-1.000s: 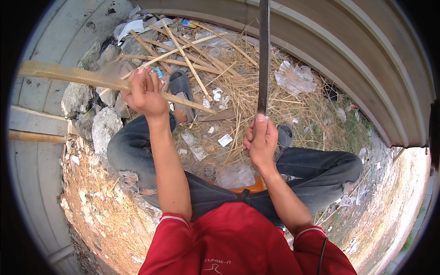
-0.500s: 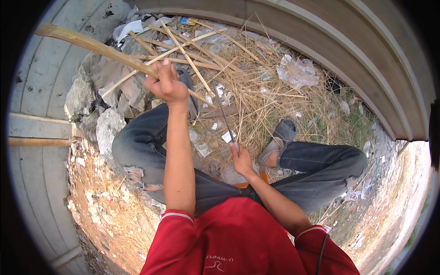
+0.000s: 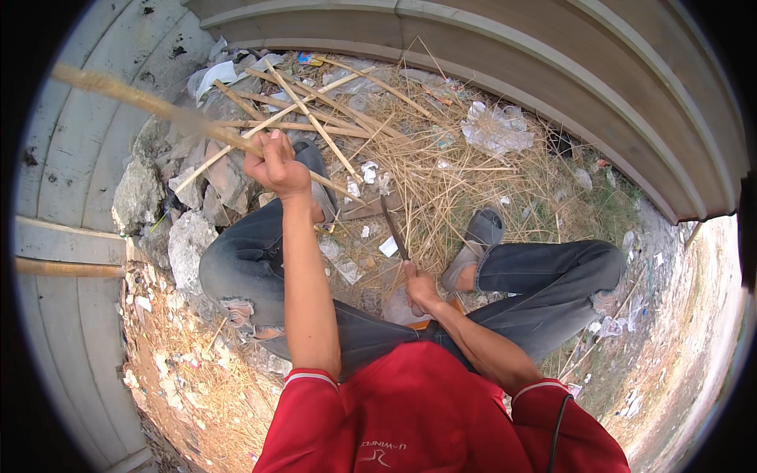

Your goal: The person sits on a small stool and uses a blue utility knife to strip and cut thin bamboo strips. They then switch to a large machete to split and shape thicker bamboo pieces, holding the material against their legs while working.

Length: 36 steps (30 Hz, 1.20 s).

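Observation:
My left hand (image 3: 277, 164) is closed around a long bamboo stick (image 3: 130, 92). The stick slants from the upper left down to a thinner end between my knees. My right hand (image 3: 421, 288) grips a knife (image 3: 393, 225) low in front of my lap. Its blade points up and away, with the tip just right of the stick's thin end; a small gap seems to lie between them. Beyond my left foot, several pale bamboo strips (image 3: 314, 120) lie crossed on the ground.
Grey rocks (image 3: 189, 251) are piled left of my bent left leg. Dry straw (image 3: 441, 177), paper scraps and a clear plastic bag (image 3: 497, 130) litter the ground ahead. A grey panel wall (image 3: 71, 142) stands at left, and a ribbed metal wall (image 3: 536, 63) curves across the far side.
The knife has come back toward me, its tip dropping from beside the crossed strips to the stick's thin end. My right hand has turned. The left hand keeps hold, shifted slightly.

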Tool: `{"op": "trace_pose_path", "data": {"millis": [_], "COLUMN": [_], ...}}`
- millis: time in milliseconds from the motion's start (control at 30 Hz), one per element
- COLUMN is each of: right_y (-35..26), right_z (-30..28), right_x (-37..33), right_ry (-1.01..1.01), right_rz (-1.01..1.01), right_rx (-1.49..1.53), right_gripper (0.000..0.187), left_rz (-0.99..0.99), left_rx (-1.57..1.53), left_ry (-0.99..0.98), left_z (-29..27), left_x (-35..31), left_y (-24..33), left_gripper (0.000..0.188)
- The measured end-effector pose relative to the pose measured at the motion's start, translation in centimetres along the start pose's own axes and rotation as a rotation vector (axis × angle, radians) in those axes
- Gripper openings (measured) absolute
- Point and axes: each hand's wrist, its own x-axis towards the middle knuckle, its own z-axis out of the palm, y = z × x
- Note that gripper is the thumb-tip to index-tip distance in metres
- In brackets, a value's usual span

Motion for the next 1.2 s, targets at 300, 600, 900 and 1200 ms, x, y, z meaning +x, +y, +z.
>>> {"op": "trace_pose_path", "data": {"millis": [300, 600, 900, 1200], "right_y": [-14.4, -8.9, -16.4, -0.2], "right_z": [-0.8, -7.8, -33.7, -35.8], "right_x": [-6.1, -8.0, -19.9, -15.6], "right_ry": [-0.043, 0.1, 0.779, 0.921], "right_rz": [-0.956, -0.624, -0.812, -0.406], "right_rx": [0.484, 0.538, -0.112, 0.035], "right_gripper": [0.039, 0.028, 0.029, 0.028], "left_rz": [-0.018, -0.21, -0.125, 0.069], "left_rx": [-0.005, -0.26, 0.485, 0.42], "left_ry": [0.016, -0.382, -0.131, -0.053], "left_z": [-0.8, -6.9, -7.8, -6.3], "left_x": [0.6, 3.2, 3.6, 2.0], "left_y": [-0.3, 0.7, 1.8, 2.9], "left_gripper": [0.026, 0.025, 0.036, 0.051]}}
